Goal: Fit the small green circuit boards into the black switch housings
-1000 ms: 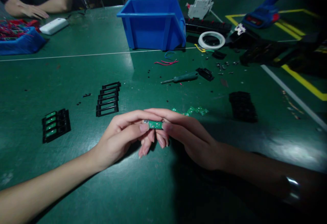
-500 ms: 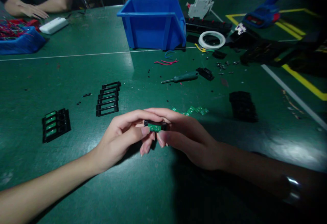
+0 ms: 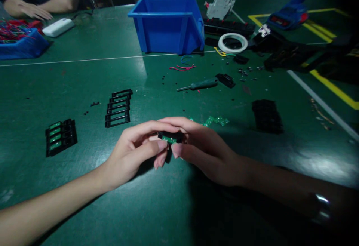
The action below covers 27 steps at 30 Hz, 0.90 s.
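Between both hands is a small green circuit board (image 3: 171, 140) set in a black plastic housing (image 3: 161, 134). My left hand (image 3: 137, 145) grips its left end, thumb on the board and index finger along the top. My right hand (image 3: 204, 147) grips the right end, with its thumb tip at the board's lower edge. The fingers behind the part are partly hidden. Just beyond my right hand lie several loose green circuit boards (image 3: 215, 120). To the left are a row of black frames (image 3: 118, 108) and a group of black housings with green boards (image 3: 61, 137).
A dark stack of black parts (image 3: 267, 116) lies at right. Further back are a screwdriver (image 3: 203, 84), red wires (image 3: 183, 67), a blue bin (image 3: 168, 33), a tape roll (image 3: 232, 43) and a blue power tool (image 3: 286, 17). Across the table rest another person's hands (image 3: 35, 11).
My thumbs have shifted slightly on the part, the left one further over the board. The part looks tilted a little, showing less of the green face. The hands stay in place.
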{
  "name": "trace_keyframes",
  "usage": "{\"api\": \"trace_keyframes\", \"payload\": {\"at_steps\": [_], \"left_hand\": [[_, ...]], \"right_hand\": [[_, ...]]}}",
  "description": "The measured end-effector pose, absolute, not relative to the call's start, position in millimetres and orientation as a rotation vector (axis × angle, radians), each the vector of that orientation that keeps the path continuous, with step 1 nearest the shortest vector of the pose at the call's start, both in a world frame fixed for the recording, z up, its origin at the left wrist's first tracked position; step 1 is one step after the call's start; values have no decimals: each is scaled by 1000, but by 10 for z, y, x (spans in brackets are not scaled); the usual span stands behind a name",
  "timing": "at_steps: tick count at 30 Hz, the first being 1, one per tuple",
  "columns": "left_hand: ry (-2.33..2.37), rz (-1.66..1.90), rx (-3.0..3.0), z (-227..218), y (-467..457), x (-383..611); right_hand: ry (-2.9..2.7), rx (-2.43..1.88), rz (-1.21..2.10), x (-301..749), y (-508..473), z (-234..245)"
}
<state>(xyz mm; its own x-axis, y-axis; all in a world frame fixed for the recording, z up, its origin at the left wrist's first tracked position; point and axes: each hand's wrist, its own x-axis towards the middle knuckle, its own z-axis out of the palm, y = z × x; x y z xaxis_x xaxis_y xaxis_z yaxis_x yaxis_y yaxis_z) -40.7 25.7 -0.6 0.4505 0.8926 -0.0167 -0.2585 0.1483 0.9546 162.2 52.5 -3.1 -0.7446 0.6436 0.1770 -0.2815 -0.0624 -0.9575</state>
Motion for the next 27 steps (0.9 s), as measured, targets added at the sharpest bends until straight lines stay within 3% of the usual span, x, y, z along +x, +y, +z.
{"api": "trace_keyframes", "payload": {"at_steps": [22,27], "left_hand": [[767,951,1059,-3,293,-394],[700,926,991,26,354,-378]], "right_hand": [[-1692,-476,1714,1641,571,-12],[-1654,-708,1688,1602,572,-81]]}}
